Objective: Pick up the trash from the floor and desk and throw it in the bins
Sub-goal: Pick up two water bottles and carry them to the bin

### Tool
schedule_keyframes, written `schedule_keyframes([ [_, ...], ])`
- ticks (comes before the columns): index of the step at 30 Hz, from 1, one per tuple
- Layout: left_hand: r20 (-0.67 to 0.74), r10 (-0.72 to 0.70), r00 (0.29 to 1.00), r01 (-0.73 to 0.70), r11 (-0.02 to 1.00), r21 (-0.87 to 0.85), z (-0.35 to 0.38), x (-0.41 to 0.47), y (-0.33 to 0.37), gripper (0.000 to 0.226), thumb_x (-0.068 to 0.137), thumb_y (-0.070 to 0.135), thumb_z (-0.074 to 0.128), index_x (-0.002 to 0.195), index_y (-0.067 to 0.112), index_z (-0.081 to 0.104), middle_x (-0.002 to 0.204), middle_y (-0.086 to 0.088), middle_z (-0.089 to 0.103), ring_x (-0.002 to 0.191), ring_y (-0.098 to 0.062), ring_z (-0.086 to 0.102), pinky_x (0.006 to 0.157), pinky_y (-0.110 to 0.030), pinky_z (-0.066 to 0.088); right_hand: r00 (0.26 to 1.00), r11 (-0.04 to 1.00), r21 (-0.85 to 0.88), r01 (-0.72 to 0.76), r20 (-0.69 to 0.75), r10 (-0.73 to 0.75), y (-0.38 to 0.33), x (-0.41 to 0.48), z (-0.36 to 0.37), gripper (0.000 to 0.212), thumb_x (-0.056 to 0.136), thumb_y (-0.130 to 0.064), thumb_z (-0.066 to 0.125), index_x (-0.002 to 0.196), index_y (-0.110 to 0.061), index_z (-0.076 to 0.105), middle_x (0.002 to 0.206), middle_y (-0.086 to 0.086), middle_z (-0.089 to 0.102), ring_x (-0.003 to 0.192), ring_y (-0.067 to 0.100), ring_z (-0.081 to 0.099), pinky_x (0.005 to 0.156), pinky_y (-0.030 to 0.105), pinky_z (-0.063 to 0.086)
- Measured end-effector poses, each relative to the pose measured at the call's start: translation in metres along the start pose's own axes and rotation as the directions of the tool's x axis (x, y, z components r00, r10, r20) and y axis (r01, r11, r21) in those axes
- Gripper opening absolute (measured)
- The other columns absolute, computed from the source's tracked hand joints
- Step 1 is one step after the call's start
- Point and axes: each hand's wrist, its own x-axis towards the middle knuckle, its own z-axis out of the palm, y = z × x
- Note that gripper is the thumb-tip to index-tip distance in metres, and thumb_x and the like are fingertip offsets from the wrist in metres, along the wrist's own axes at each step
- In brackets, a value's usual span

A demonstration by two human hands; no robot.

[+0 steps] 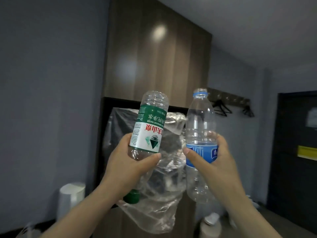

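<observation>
Two clear plastic bottles are held up, just apart. The inverted green-and-white-labelled bottle (148, 128), green cap (131, 197) downward, is gripped by the curled fingers of the left hand (127, 163). The uncapped blue-labelled bottle (200, 133) is gripped upright by the right hand (215, 163). A crumpled transparent plastic bag (159, 210) hangs between and below both hands.

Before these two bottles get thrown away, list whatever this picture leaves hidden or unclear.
Head view:
- Green-label bottle: neck hidden by the left hand.
- Blue-label bottle: label partly covered by the right hand.
- Clear plastic bag: what holds it is hidden behind the left hand.
- White cylinder, lower left: blurred; whether it is a bin cannot be told.
- Pale objects, bottom right: blurred, partly behind the right forearm.
</observation>
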Motion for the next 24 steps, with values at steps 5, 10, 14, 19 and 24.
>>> schedule_keyframes([
  [5,0.157,0.024,0.987,-0.001,0.989,-0.149,0.119,0.021,-0.001,0.054,0.057,0.034,0.086,0.103,0.035,0.057,0.085,0.023,0.071,0.069,0.004,0.066,0.058,-0.017,0.051,0.99,0.988,-0.144,-0.051,-0.137,0.031,0.033,0.013,-0.093,0.061,0.061,-0.059,0.073,0.112,-0.049,0.039,0.089,-0.037,0.061,0.075,-0.006,0.065,0.054,0.006,0.046],
  [10,0.314,0.059,0.947,0.041,0.952,-0.305,0.225,0.036,-0.01,0.056,0.052,0.032,0.083,0.102,0.033,0.059,0.087,0.019,0.072,0.074,0.001,0.068,0.058,-0.013,0.049,0.957,0.964,-0.24,-0.115,-0.286,0.043,0.068,0.024,-0.166,0.076,0.06,-0.055,0.073,0.127,-0.037,0.04,0.094,-0.018,0.065,0.08,-0.007,0.065,0.056,0.009,0.05],
  [14,0.409,0.095,0.908,0.071,0.925,-0.373,0.292,0.054,-0.031,0.052,0.052,0.036,0.079,0.1,0.038,0.058,0.09,0.017,0.073,0.079,-0.001,0.069,0.069,-0.026,0.054,0.935,0.94,-0.313,-0.135,-0.356,0.016,0.101,0.04,-0.204,0.069,0.069,-0.044,0.077,0.128,-0.034,0.043,0.094,-0.017,0.066,0.08,-0.005,0.066,0.057,0.009,0.05],
  [19,0.465,0.148,0.873,0.067,0.907,-0.415,0.357,0.104,-0.066,0.053,0.054,0.041,0.079,0.102,0.039,0.057,0.091,0.02,0.072,0.08,0.002,0.068,0.07,-0.029,0.057,0.905,0.926,-0.345,-0.155,-0.426,-0.007,0.155,0.084,-0.223,0.066,0.068,-0.044,0.077,0.124,-0.039,0.042,0.09,-0.031,0.064,0.078,-0.006,0.066,0.054,0.007,0.049],
  [24,0.502,0.18,0.846,0.083,0.885,-0.458,0.422,0.169,-0.098,0.051,0.055,0.039,0.079,0.102,0.038,0.059,0.093,0.02,0.071,0.08,0.002,0.068,0.064,-0.021,0.056,0.884,0.89,-0.403,-0.212,-0.468,-0.001,0.205,0.149,-0.231,0.057,0.057,-0.058,0.071,0.104,-0.059,0.038,0.093,-0.041,0.058,0.083,-0.01,0.064,0.054,0.009,0.049],
])
